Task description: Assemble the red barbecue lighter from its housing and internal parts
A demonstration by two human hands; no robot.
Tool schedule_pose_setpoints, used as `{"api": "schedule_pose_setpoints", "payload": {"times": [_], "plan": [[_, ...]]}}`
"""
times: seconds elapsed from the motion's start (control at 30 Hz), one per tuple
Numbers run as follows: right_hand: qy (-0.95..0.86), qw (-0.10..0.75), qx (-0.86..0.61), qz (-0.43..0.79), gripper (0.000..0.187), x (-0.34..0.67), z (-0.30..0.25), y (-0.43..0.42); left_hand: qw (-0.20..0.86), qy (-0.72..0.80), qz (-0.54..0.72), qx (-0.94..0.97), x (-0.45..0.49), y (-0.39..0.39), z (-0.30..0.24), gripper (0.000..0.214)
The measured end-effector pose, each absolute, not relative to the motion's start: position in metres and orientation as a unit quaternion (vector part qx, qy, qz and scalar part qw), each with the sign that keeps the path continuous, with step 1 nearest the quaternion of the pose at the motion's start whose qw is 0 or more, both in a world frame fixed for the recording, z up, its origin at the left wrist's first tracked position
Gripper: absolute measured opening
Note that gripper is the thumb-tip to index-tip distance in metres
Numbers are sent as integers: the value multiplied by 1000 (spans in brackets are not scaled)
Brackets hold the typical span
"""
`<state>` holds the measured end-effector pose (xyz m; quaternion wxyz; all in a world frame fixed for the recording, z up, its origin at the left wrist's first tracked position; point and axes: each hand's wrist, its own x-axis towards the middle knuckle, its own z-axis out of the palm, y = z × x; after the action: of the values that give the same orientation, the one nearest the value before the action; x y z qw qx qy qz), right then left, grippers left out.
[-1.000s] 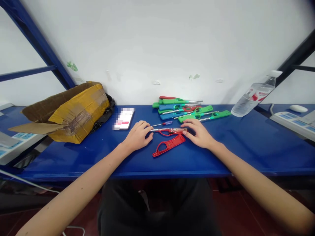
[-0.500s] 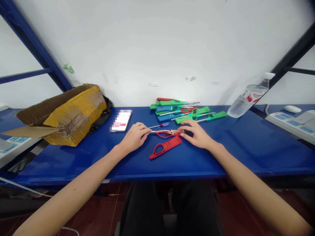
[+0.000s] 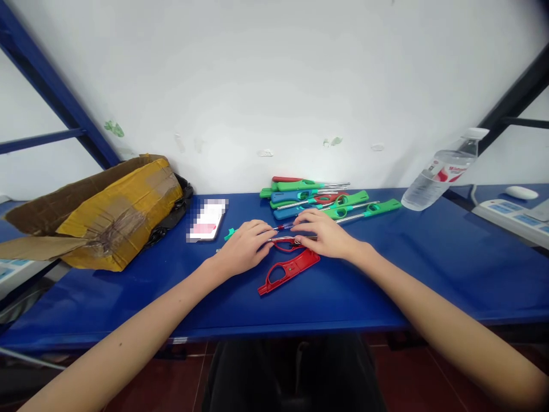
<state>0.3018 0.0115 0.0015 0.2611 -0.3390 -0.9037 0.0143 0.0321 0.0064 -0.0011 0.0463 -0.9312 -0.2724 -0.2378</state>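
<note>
My left hand (image 3: 246,247) and my right hand (image 3: 322,235) meet over an opened red lighter (image 3: 286,245) on the blue table (image 3: 429,269). Both hands have curled fingers pinching its thin metal tube. A loose red shell half (image 3: 289,270) lies just in front of them. A small screwdriver with a blue and red handle (image 3: 283,227) lies right behind the fingertips. A small green piece (image 3: 229,233) sits by my left hand.
A pile of green, blue and red lighters (image 3: 319,198) lies by the wall. A phone (image 3: 207,221) lies left of the hands. A torn cardboard box (image 3: 92,212) stands at the left, a tilted water bottle (image 3: 441,170) and power strip (image 3: 512,214) at the right.
My right hand slid left along the red lighter, so both hands now meet over its middle. The view shifted slightly.
</note>
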Motion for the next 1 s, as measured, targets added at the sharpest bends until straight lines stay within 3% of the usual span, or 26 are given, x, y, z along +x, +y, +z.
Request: {"api": "schedule_pose_setpoints", "payload": {"times": [0.57, 1.0], "plan": [[-910, 264, -318, 39, 29, 304, -8, 3, 20, -243, -183, -952, 36, 13, -6, 31], [-937, 214, -276, 4, 27, 305, 1, 1, 39, -236, -167, -957, 31, 11, -8, 34]]}}
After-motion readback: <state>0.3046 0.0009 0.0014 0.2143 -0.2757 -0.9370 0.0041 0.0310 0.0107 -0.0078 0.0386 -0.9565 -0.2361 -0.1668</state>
